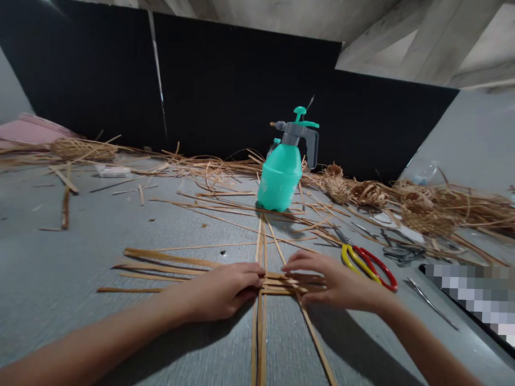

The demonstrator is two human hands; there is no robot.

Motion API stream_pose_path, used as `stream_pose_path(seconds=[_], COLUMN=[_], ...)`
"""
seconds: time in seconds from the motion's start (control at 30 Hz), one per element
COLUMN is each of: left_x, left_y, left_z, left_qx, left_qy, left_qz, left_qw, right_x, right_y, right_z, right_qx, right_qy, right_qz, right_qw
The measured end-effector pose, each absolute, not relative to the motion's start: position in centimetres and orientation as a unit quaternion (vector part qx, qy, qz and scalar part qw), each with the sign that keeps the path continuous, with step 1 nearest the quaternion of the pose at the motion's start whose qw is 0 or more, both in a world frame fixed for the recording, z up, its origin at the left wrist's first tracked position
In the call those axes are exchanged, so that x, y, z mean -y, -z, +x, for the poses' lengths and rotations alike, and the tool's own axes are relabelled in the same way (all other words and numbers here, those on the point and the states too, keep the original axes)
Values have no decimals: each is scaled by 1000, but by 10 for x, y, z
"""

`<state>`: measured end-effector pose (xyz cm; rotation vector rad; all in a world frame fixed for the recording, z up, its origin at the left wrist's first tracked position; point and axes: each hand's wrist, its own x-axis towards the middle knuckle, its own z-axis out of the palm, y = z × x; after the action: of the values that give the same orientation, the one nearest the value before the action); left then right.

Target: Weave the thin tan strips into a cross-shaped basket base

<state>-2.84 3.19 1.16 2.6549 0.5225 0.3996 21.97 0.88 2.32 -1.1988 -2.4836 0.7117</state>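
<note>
Thin bamboo strips (170, 264) lie crossed on the grey table (68, 304), some running sideways, some running away from me. My left hand (224, 287) rests palm down on the sideways strips just left of the crossing, fingers together and pressed flat on them. My right hand (330, 280) lies on the right side of the crossing, fingers stretched out over the strips. The fingertips of both hands nearly meet at the upright strips (259, 339).
A teal spray bottle (283, 171) stands beyond the crossing. Scissors with red and yellow handles (371, 267) lie right of my right hand, with dark metal tools (403, 253) further back. Loose bamboo scraps and small woven bundles (426, 213) litter the far edge.
</note>
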Motion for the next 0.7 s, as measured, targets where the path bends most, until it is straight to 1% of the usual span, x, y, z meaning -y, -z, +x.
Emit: stream_pose_path(seconds=[0.1, 0.2, 0.3, 0.43, 0.7], left_x=[-36, -38, -39, -40, -40], left_y=[-14, -15, -14, -14, -14], left_z=[-31, -31, -31, -30, -29], left_qx=[-161, -156, -146, -132, -123], left_qy=[-140, -140, -142, -132, -124], left_qz=[942, 936, 937, 943, 950], left_qw=[260, 282, 283, 276, 259], right_x=[-12, -13, -11, -9, -6], right_y=[-18, -3, 6, 6, 9], right_z=[240, 247, 242, 231, 214], right_qx=[859, 860, 865, 869, 844], right_qy=[-227, -214, -180, -145, -167], right_qz=[-437, -440, -437, -443, -459], right_qw=[139, 149, 167, 167, 223])
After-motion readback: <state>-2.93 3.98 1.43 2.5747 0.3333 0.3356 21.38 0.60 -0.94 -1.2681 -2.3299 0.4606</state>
